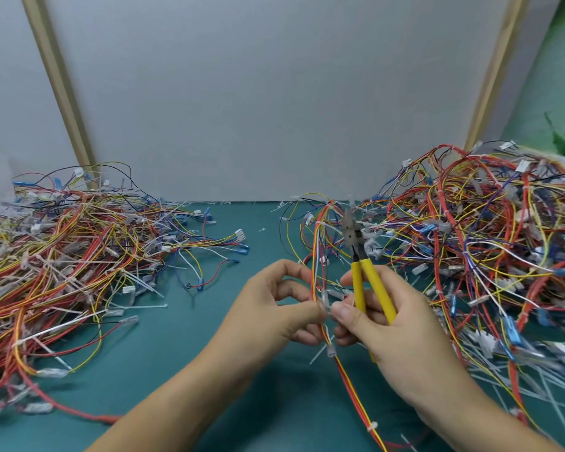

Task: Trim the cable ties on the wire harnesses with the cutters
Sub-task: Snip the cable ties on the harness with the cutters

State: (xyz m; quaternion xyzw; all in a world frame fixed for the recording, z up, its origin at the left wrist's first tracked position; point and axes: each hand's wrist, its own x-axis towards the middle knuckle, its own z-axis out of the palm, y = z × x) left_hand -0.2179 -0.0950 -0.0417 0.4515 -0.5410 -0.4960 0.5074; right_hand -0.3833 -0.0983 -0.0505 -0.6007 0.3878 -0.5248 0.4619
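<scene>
Your left hand point(274, 308) pinches one red-and-yellow wire harness point(349, 380) over the green mat point(242, 370). Your right hand point(392, 324) grips the single pair of yellow-handled cutters point(366, 282), jaws up. A cable tie point(320, 352) below shows an uncut tail. Two tangled heaps, left heap point(62, 256) and right heap point(486, 239), suggest plenty remains.

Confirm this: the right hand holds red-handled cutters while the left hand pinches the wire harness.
Wrong on colour: the head view shows the cutters have yellow handles, not red. The right hand does hold them while the left hand pinches the wire harness.
</scene>
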